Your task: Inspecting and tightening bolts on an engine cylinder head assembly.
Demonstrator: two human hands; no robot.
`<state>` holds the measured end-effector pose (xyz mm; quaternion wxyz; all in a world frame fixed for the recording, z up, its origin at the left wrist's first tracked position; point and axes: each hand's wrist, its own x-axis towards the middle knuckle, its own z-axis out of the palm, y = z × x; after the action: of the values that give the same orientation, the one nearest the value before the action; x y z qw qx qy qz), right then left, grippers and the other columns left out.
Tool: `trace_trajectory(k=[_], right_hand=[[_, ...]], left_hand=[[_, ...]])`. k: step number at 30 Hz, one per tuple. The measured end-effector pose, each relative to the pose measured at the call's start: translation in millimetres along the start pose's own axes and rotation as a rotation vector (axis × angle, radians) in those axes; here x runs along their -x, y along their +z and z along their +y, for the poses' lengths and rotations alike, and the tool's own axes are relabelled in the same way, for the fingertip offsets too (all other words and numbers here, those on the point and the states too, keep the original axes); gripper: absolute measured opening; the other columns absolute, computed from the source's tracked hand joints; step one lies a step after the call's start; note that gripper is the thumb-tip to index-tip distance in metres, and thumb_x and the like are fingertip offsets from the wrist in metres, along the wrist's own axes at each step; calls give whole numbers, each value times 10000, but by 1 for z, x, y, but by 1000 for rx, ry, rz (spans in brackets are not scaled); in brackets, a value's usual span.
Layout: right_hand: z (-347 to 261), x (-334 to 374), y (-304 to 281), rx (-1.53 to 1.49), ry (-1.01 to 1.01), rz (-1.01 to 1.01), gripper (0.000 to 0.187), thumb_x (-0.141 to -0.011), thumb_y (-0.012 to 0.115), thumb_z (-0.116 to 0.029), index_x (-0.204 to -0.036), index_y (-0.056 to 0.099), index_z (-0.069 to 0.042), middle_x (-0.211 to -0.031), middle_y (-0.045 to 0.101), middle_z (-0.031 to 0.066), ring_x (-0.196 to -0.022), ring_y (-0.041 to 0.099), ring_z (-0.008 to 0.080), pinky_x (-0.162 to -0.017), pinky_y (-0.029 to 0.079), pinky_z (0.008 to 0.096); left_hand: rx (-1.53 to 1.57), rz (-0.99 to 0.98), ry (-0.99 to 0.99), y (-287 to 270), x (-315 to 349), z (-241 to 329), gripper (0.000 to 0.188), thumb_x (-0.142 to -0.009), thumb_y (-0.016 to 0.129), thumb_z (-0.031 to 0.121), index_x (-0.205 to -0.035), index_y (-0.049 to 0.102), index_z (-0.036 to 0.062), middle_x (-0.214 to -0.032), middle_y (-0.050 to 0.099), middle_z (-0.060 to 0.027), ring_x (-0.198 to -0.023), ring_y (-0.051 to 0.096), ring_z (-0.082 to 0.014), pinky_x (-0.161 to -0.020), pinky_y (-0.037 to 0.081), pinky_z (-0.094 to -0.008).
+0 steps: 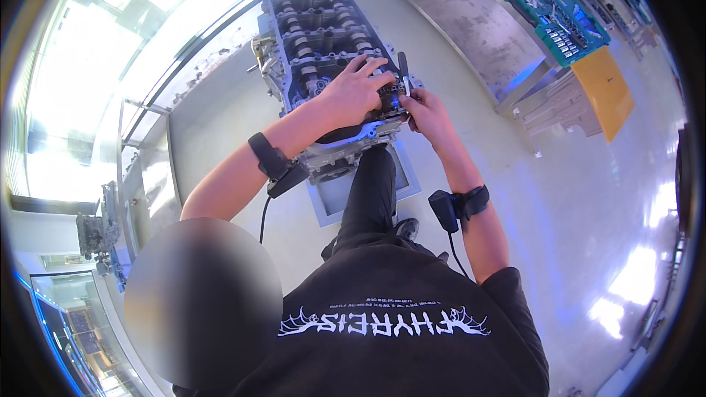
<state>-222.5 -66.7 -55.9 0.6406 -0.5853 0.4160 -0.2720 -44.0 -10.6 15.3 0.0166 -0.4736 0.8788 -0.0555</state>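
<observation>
Engine point(325, 34) on a pale floor, at top centre of the view, within reach of a person looking down at it. The left hand point(357, 92) lies over its near end, fingers loosely spread and bent down onto the parts; the fingertips are partly hidden. The right hand point(426, 112) is at the near right corner, thumb and fingers drawn together around a slim, light-coloured piece point(407, 86) at the edge; whether it is gripped firmly, I cannot tell.

The engine is silver-grey metal, open on top, its dark inner cavity showing rows of shiny rounded parts along its length. A dark upright lever point(403, 63) rises beside the hands. Below the near end is a square grey metal frame point(327, 215).

Each wrist wears a black strap with a boxy device and cable. To the right stand a metal table point(460, 18) and an open green tool case point(543, 31).
</observation>
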Motion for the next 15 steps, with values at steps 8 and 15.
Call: trace_trajectory(k=[8,15], right_hand=[[1,-9,-15,151,-67,-118,279,-859,631,-201,-1018,593,26,-745,566,20,-622,490,85,-557,393,232],[-10,12,-19,-98,-208,-271,363,-757,607,22,-1117,579,68,-907,625,90,-769,579,133,-701,482,279]], left_hand=[[50,-34,-41,0,0,-1,97,-660,689,160,-740,744,152,-1255,489,-47,-1312,299,-295,-1113,219,-478],[48,-22,-42,5,2,-5,113,-645,697,157,-748,742,148,-1259,485,-49,-1311,300,-294,-1113,220,-482]])
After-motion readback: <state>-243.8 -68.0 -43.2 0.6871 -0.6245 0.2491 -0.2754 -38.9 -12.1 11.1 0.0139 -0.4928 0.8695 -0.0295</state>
